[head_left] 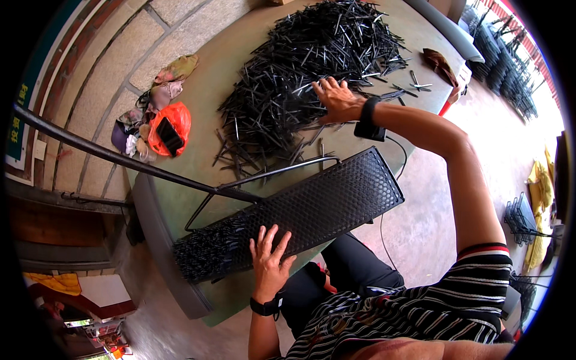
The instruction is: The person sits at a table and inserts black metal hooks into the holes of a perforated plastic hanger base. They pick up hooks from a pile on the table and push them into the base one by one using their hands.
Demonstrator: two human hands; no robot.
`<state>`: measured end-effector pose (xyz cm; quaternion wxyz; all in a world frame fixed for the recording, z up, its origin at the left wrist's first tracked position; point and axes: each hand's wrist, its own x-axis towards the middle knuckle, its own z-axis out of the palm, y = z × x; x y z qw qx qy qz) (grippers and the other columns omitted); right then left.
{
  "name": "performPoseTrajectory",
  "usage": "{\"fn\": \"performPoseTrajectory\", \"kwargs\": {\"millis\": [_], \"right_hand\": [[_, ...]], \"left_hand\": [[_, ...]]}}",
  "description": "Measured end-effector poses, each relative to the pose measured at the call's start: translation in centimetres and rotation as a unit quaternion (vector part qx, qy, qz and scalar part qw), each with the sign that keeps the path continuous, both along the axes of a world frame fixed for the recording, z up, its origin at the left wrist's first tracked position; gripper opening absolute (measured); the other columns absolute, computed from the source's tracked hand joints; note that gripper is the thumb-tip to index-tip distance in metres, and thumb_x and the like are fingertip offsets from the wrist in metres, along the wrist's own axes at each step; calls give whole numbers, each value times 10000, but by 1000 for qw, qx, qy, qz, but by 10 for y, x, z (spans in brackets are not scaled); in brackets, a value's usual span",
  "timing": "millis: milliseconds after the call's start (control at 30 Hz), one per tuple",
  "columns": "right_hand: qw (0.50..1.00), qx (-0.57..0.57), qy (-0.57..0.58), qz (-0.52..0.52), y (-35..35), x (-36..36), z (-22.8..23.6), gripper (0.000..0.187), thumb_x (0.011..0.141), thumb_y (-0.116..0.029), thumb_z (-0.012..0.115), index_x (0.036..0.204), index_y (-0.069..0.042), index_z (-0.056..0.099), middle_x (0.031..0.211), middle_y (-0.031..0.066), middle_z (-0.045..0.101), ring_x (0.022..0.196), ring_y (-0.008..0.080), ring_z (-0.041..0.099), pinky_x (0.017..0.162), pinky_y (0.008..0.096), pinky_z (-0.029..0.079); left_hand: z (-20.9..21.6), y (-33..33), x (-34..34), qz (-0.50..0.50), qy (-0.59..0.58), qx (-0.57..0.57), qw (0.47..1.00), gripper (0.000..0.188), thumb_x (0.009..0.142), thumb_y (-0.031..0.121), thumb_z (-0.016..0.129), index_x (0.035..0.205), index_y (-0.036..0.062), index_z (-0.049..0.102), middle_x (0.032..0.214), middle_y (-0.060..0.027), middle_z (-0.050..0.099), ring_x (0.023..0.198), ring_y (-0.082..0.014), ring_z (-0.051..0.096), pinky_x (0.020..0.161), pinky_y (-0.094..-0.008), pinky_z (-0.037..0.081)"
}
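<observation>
A long black tray (327, 201) with a honeycomb of small holes lies aslant at the near side of the table. Slim black pieces (207, 249) stand packed together in its left end. On the tray, beside those pieces, my left hand (270, 264) rests with its fingers spread. A big heap of loose slim black sticks (312, 66) covers the far part of the table. My right hand (339, 101) is stretched out at the heap's right edge, fingers apart, with nothing visible in it. Both wrists wear black bands, the right with a small box.
A long black bar (120, 147) crosses from the left to the tray's frame. A phone (170, 137) lies on an orange bag (183, 114) at the table's left edge. A dark cable (403, 159) hangs from my right wrist. Black wire racks (501, 63) stand far right.
</observation>
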<state>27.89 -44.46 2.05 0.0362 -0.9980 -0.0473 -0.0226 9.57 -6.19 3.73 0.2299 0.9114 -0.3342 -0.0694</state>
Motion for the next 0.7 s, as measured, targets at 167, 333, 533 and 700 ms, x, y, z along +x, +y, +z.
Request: {"fn": "performPoseTrajectory", "kwargs": {"millis": [167, 333, 533, 700], "right_hand": [[991, -85, -87, 61, 16, 18, -31, 1043, 592, -470, 771, 1332, 76, 279, 1299, 260, 372, 1255, 454, 291, 957, 644, 232], [987, -153, -20, 36, 19, 27, -38, 943, 590, -445, 774, 1263, 76, 367, 1221, 232, 423, 1129, 402, 425, 968, 609, 235], [968, -196, -117, 107, -13, 30, -53, 514, 751, -252, 590, 1174, 21, 487, 1232, 193, 417, 850, 364, 551, 936, 559, 309], [940, -264, -167, 134, -39, 21, -67, 353, 795, -175, 549, 1097, 7, 539, 1405, 242, 260, 791, 361, 559, 901, 546, 358]], "left_hand": [[1, 0, 3, -4, 3, 2, 1000, 488, 781, 270, 649, 1244, 157, 545, 1376, -94, 377, 1314, -346, 277, 1043, -566, 188], [0, 1, 2, 0, 2, 1, 1000, 490, 779, 276, 650, 1242, 154, 546, 1370, -95, 381, 1310, -351, 282, 1038, -570, 191], [-1, 0, 3, 0, 4, -4, 1000, 490, 772, 264, 658, 1236, 148, 550, 1371, -100, 380, 1309, -352, 284, 1033, -573, 197], [0, 0, 3, 1, 8, -3, 1000, 496, 764, 241, 666, 1237, 148, 550, 1371, -101, 381, 1311, -352, 281, 1034, -571, 196]]}}
